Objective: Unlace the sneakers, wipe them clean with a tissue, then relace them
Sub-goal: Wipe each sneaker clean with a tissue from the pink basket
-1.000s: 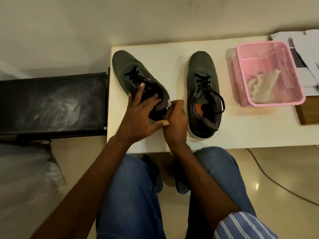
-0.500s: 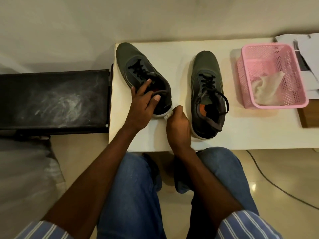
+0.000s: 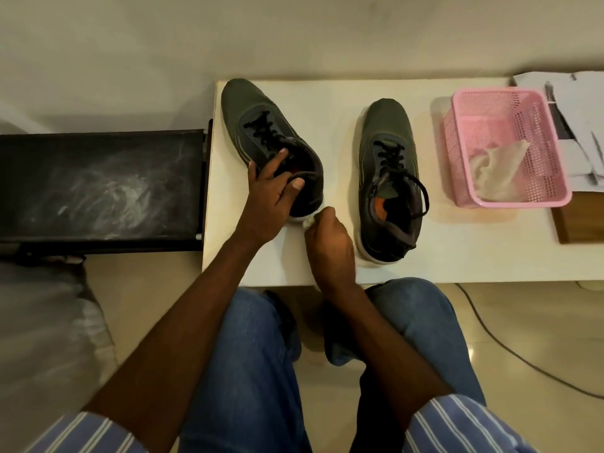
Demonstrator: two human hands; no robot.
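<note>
Two dark grey sneakers with black laces stand on the white table (image 3: 457,256). The left sneaker (image 3: 258,116) is angled, toe toward the far left corner. My left hand (image 3: 271,194) grips its heel collar, thumb over the rim and fingers along the side. My right hand (image 3: 327,237) pinches a small white tissue (image 3: 309,221) against the heel's white sole edge. The right sneaker (image 3: 389,165) stands apart to the right, its lace looped loosely over the opening and orange insole.
A pink mesh basket (image 3: 536,112) holding a crumpled tissue (image 3: 493,168) sits at the table's right. Papers (image 3: 578,93) lie behind it. A black bench (image 3: 98,184) adjoins the table's left side. A cable (image 3: 510,351) runs across the floor.
The left sneaker has been set down flat from its tilted hold. My left hand shifted to the heel collar, and my right hand moved down to the heel's sole edge with the tissue.
</note>
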